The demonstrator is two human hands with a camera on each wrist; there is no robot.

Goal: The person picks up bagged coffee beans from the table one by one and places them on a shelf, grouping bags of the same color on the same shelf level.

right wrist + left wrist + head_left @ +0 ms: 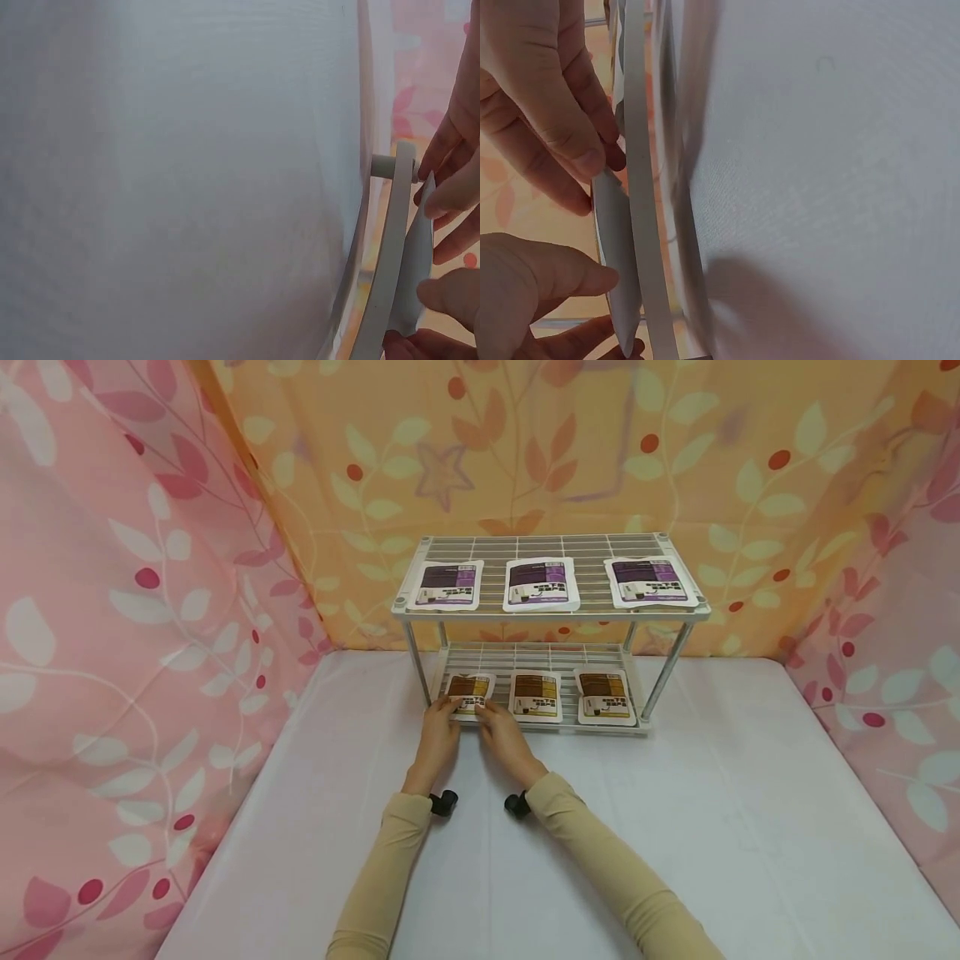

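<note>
A white two-tier wire shelf (pixel 551 610) stands on the table. On its lower tier lie three brown-labelled packets. Both hands are at the left one (pixel 471 692), at the shelf's front edge. My left hand (pixel 450 706) pinches its left side and my right hand (pixel 486 712) pinches its right side. The left wrist view shows the packet (pixel 615 247) edge-on between thumbs and fingers, beside the shelf rim (pixel 641 225). The right wrist view shows the same thin packet (pixel 416 262) pinched by fingers (pixel 450 195) next to the rim (pixel 390 247).
Two more brown packets (pixel 536 695) (pixel 603 696) lie to the right on the lower tier. Three purple-labelled packets (pixel 447 584) (pixel 541 583) (pixel 649 582) lie on the top tier. A white cloth (pixel 675 827) covers the table; floral curtains (pixel 112 610) close it in on three sides.
</note>
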